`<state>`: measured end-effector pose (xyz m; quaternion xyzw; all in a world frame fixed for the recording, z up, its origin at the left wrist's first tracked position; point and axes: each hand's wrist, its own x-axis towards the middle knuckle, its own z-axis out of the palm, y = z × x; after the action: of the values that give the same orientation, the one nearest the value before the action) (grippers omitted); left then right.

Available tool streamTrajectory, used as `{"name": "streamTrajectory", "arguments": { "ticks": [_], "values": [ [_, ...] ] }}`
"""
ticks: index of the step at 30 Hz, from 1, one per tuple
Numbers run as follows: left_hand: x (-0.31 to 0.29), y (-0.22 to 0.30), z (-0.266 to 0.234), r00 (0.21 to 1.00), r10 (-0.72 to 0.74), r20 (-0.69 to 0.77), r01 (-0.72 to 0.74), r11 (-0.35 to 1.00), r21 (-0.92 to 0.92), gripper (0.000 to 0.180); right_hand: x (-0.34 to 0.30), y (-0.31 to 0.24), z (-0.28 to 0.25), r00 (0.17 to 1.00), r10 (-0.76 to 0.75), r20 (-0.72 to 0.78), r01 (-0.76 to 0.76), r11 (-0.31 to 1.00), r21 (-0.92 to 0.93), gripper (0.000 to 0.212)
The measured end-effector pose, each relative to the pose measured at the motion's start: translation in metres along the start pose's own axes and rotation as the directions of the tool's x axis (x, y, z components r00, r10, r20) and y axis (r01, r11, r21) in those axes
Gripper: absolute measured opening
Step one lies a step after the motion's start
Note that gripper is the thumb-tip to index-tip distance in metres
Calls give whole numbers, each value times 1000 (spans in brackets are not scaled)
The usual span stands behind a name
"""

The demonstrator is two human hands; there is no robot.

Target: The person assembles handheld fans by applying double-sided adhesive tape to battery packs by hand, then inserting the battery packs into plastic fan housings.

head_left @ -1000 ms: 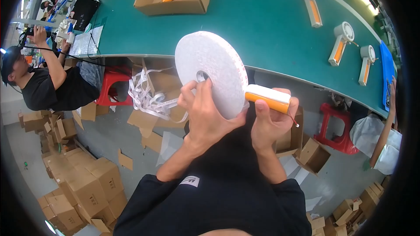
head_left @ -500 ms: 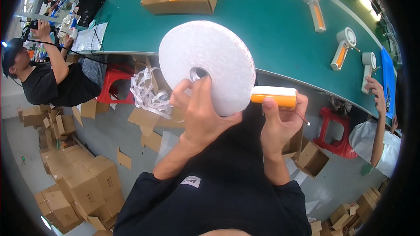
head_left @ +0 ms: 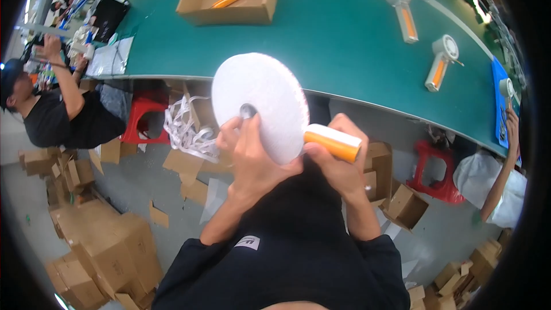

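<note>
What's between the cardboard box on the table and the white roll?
In the head view, green tabletop shows between the cardboard box and the white roll.

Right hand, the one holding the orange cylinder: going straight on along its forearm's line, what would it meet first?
Probably the front edge of the green table, though depth is unclear and the right hand might pass above it.

White disc-shaped paper-like roll (head_left: pixel 270 89): we read its broad side as matt, faintly rough. Orange plastic-wrapped cylinder (head_left: pixel 334 145): smooth, glossy to our eyes, its white strip duller. Flat green tabletop (head_left: pixel 327 40): smooth, low sheen. Brown rectangular cardboard box (head_left: pixel 227 17): matt, papery. Round-headed white-and-orange plastic fan (head_left: pixel 404 10): smooth. Red plastic stool (head_left: pixel 144 104): smooth, slight gloss. Black short-sleeved cloth shirt (head_left: pixel 287 272): we see soft, matt fabric.
</note>
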<state>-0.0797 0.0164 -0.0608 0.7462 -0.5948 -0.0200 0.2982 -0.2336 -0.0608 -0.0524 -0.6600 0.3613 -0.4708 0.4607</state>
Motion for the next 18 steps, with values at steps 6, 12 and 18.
{"name": "streamTrajectory", "arguments": {
  "ticks": [6,12,18],
  "values": [
    [-18,-25,-17,995,-60,78,52,994,98,81,-10,8,30,988,-154,9,154,977,-146,24],
    [-34,-52,-22,929,-108,353,191,960,-207,62,-22,43,53,786,-614,-75,530,731,-431,21],
    [-43,-16,-42,654,-437,618,730,580,-362,71,-24,36,45,591,-805,-48,706,545,-452,18]
  ]
}}
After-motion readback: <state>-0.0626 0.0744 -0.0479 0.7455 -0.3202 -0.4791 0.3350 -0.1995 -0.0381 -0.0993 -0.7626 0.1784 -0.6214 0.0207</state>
